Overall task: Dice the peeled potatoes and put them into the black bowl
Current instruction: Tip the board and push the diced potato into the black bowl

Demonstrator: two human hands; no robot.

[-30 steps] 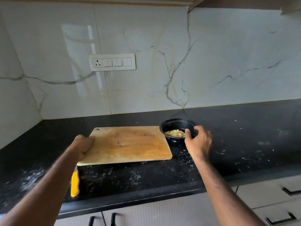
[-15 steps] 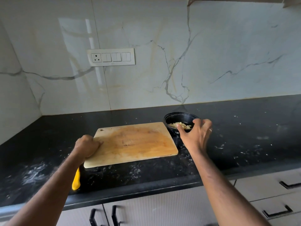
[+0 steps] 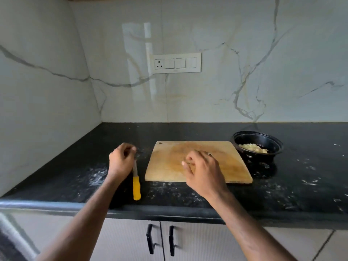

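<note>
The black bowl (image 3: 258, 146) stands on the dark counter to the right of the wooden cutting board (image 3: 231, 164), with diced potato (image 3: 253, 148) inside it. The board is bare. A knife with a yellow handle (image 3: 136, 187) lies on the counter just left of the board, blade pointing away from me. My left hand (image 3: 120, 161) hovers over the knife's blade, fingers loosely curled and holding nothing. My right hand (image 3: 202, 172) is above the board's front half, fingers loosely bent and apart, holding nothing.
The black counter (image 3: 310, 178) is speckled with white smears. A marble backsplash with a switch plate (image 3: 176, 63) rises behind, and a side wall closes off the left. Cabinet doors with black handles (image 3: 161, 240) sit below the counter edge.
My left hand has let go of the board's left edge and moved left above the knife. My right hand has left the bowl and come back over the board. The view has shifted left.
</note>
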